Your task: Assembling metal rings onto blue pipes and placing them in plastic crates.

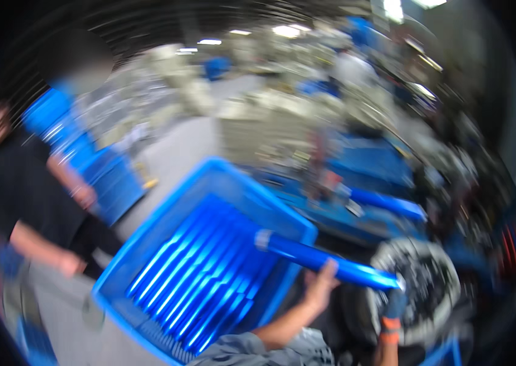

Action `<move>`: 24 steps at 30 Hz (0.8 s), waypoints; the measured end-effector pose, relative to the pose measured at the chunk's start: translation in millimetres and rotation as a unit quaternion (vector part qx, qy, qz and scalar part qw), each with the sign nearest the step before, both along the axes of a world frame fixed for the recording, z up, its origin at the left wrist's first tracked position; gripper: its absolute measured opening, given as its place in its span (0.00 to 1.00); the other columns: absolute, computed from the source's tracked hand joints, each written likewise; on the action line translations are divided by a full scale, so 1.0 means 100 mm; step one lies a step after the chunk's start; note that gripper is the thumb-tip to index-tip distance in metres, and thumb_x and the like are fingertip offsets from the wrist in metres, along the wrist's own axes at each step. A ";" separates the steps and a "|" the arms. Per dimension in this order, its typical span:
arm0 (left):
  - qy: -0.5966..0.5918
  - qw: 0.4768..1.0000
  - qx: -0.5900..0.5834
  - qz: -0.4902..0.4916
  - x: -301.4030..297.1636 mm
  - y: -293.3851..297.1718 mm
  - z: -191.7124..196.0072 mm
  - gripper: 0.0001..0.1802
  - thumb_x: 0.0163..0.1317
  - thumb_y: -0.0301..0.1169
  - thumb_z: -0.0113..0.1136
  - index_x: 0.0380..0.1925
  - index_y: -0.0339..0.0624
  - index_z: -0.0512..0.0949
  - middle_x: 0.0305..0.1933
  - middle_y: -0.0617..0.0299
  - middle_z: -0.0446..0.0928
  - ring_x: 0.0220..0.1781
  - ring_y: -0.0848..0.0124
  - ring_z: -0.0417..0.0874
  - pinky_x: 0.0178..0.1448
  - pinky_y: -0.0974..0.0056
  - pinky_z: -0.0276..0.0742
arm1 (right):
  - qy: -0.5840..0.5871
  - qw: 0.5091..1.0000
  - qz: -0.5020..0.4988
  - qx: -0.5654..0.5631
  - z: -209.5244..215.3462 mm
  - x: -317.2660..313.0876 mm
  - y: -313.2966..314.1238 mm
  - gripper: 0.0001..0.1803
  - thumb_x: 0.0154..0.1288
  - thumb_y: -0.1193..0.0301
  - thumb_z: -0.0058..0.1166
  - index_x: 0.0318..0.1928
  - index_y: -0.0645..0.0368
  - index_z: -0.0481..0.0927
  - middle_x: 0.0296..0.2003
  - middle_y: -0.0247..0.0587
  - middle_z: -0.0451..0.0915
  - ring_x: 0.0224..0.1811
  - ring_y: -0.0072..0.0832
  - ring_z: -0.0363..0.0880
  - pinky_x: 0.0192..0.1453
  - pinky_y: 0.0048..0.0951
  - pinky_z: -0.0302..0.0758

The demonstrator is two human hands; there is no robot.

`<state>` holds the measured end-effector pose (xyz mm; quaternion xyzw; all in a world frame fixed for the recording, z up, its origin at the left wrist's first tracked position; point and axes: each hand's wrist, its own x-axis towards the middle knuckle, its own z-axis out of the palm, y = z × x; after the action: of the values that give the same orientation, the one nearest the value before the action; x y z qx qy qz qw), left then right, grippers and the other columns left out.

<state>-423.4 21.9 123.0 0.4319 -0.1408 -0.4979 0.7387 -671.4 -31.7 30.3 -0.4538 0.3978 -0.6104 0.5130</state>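
The bare left hand (320,287) cups a glossy blue tube (325,260) from below; the gloved right hand (395,303) seemingly pinches its far end, beside a ribbed blue plastic crate (148,244).

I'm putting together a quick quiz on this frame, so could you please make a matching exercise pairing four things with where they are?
Things:
1. blue tube
2. blue crate
3. round metal part
4. co-worker in a black shirt

Places:
A. far left of the picture
B. lower right, beyond the tube's end
C. held across the middle by both hands, left hand bare, right hand gloved
D. left of centre, full of blue tubes lying side by side

Pairs: 1-C, 2-D, 3-B, 4-A
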 end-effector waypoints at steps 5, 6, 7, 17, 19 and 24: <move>-0.003 0.998 -0.053 -0.044 0.40 -0.30 -0.07 0.27 0.84 0.50 0.65 0.67 0.38 0.79 0.64 0.50 0.86 0.66 0.54 0.89 0.73 0.44 0.87 | 0.147 0.987 0.019 -0.064 0.61 0.42 -0.20 0.44 0.81 0.69 0.62 0.89 0.68 0.58 0.87 0.61 0.62 0.85 0.47 0.70 0.87 0.42 0.66; -0.008 0.996 -0.071 -0.045 0.33 -0.34 -0.19 0.30 0.83 0.50 0.66 0.70 0.39 0.78 0.67 0.50 0.85 0.68 0.53 0.88 0.73 0.44 0.87 | 0.169 0.975 0.018 -0.142 0.63 0.34 -0.25 0.46 0.83 0.65 0.61 0.90 0.67 0.54 0.86 0.60 0.64 0.88 0.44 0.63 0.90 0.40 0.60; -0.001 0.995 -0.055 -0.082 0.18 -0.45 -0.26 0.30 0.83 0.50 0.66 0.70 0.39 0.78 0.67 0.50 0.85 0.68 0.53 0.88 0.73 0.44 0.87 | 0.170 0.975 -0.003 -0.142 0.54 0.24 -0.27 0.46 0.85 0.61 0.60 0.90 0.67 0.54 0.86 0.60 0.64 0.88 0.44 0.63 0.90 0.40 0.60; 0.077 0.994 -0.055 -0.053 0.30 -0.95 -0.50 0.34 0.82 0.55 0.67 0.74 0.44 0.75 0.73 0.52 0.82 0.74 0.55 0.84 0.77 0.46 0.82 | 0.236 0.968 0.008 -0.079 0.74 -0.02 -0.97 0.43 0.79 0.76 0.45 0.91 0.67 0.53 0.84 0.62 0.67 0.88 0.44 0.66 0.89 0.36 0.62; 0.121 0.990 -0.051 -0.048 0.53 -1.00 -0.51 0.39 0.79 0.59 0.69 0.75 0.42 0.75 0.75 0.52 0.80 0.78 0.57 0.80 0.84 0.47 0.75 | 0.150 0.984 0.013 -0.091 0.68 -0.13 -1.36 0.38 0.82 0.74 0.43 0.89 0.68 0.58 0.83 0.59 0.70 0.87 0.43 0.67 0.90 0.38 0.62; 0.197 0.978 -0.058 -0.042 0.85 -1.22 -0.39 0.37 0.76 0.57 0.73 0.70 0.39 0.79 0.72 0.55 0.84 0.74 0.62 0.84 0.79 0.51 0.83 | 0.406 0.895 -0.071 -0.172 0.79 0.11 -2.74 0.45 0.82 0.54 0.65 0.87 0.65 0.64 0.84 0.62 0.67 0.85 0.50 0.70 0.87 0.42 0.67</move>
<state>-338.7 -99.8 83.9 0.2755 -0.0393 -0.5948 0.7542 -660.3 -305.8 109.2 -0.7139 0.4915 -0.4664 0.1766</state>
